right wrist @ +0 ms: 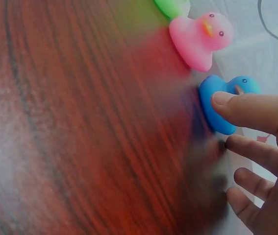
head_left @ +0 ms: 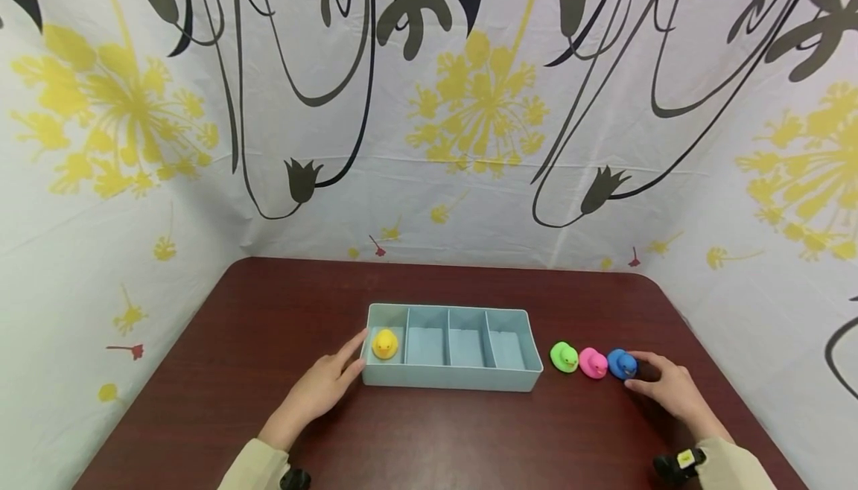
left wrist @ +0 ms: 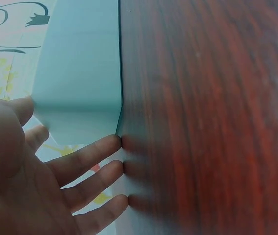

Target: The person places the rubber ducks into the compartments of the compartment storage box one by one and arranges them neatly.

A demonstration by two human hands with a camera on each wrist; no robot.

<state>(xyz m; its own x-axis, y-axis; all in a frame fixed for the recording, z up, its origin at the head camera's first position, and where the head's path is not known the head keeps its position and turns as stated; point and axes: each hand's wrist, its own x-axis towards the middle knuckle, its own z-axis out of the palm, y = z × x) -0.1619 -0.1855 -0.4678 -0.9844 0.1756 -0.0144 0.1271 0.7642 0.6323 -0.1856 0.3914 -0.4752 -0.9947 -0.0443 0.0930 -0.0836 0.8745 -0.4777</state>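
Observation:
A light blue tray (head_left: 449, 378) with several compartments in a row stands on the table, and a yellow rubber duck (head_left: 385, 344) sits in its leftmost compartment. At the tray's left end is my left hand (head_left: 322, 384), its fingertips touching the end wall and the fingers fairly straight. To the right of the tray, a green rubber duck (head_left: 564, 357), a pink rubber duck (head_left: 593, 363) and a blue rubber duck (head_left: 622, 364) sit in a row on the table. My right hand (head_left: 670, 389) pinches the blue duck between thumb and index finger; the right wrist view hides the index fingertip.
The dark red-brown table (head_left: 429, 430) has rounded far corners. Behind it and along both sides hangs a white cloth (head_left: 362, 132) with yellow and grey flower prints. A dark strap (head_left: 680, 465) sits on the right wrist.

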